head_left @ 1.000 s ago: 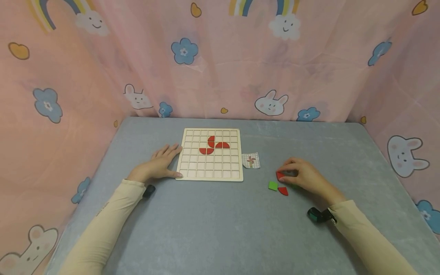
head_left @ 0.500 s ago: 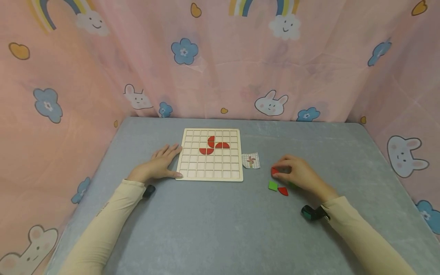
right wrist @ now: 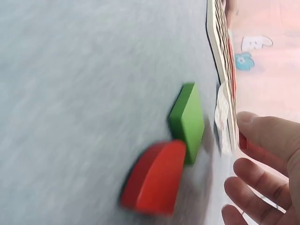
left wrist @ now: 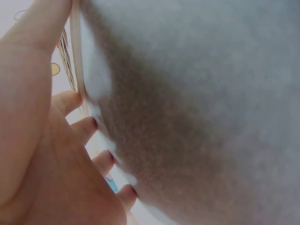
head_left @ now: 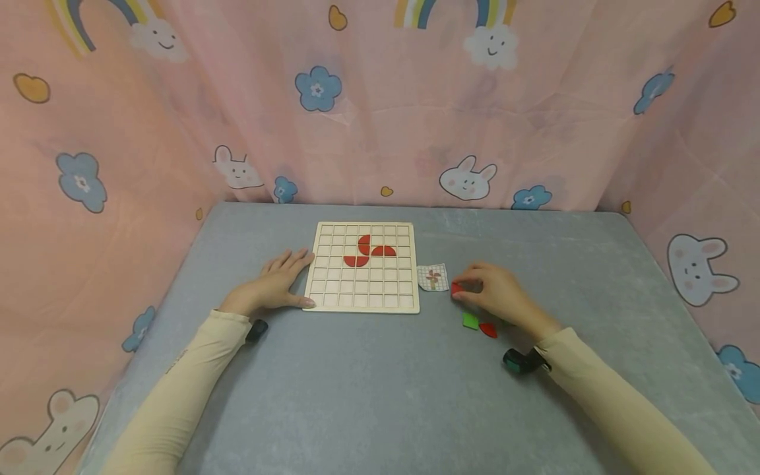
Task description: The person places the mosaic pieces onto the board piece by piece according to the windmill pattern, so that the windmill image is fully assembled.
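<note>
My right hand (head_left: 495,290) pinches a red piece (head_left: 456,290) between thumb and fingers, beside the small pattern card (head_left: 432,278). The right wrist view shows only a sliver of that red piece (right wrist: 243,140) under the thumb. With fingers spread, my left hand (head_left: 270,284) touches the left edge of the wooden grid board (head_left: 338,290). Red quarter-round pieces (head_left: 383,251) lie in the board's upper middle cells, paired into three half-round shapes. Nearer me than the right hand, a green square piece (right wrist: 192,122) rests next to a red quarter-round piece (right wrist: 157,180).
A bit of green (head_left: 506,323) peeks out below the right hand, mostly hidden. The card lies against the board's right edge. All of it sits on a grey table (head_left: 380,396), with a pink patterned curtain (head_left: 386,145) behind and at both sides.
My right hand has moved left toward the card and board, carrying the red piece away from the loose pieces. The left hand and the board have stayed put.
</note>
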### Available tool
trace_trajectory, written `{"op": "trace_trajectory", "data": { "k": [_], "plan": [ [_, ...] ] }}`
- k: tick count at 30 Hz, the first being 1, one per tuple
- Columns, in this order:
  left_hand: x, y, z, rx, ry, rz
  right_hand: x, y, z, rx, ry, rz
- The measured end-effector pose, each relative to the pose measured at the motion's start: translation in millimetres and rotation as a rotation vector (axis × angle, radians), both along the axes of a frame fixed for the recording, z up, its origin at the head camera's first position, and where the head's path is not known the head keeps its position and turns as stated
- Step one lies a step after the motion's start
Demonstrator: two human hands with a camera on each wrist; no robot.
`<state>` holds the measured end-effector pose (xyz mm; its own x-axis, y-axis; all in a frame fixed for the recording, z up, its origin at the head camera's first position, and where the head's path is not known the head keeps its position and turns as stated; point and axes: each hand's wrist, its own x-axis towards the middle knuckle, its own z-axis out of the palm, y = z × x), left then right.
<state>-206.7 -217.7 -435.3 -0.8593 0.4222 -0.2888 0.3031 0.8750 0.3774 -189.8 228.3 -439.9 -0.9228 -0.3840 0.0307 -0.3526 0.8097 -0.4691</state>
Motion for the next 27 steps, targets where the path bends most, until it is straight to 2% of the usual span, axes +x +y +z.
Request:
{"op": "trace_trajectory", "data": {
  "k": [14,27],
  "plan": [
    [-0.3,0.7,-0.6,-0.008,-0.002,-0.002,-9.3,-38,7.8,-0.031,0.005,-0.010],
    [-2.4,-0.1,-3.0,-0.011,0.000,0.000,-27.3,-73,7.7,-0.056,0.028,0.014]
  ]
}}
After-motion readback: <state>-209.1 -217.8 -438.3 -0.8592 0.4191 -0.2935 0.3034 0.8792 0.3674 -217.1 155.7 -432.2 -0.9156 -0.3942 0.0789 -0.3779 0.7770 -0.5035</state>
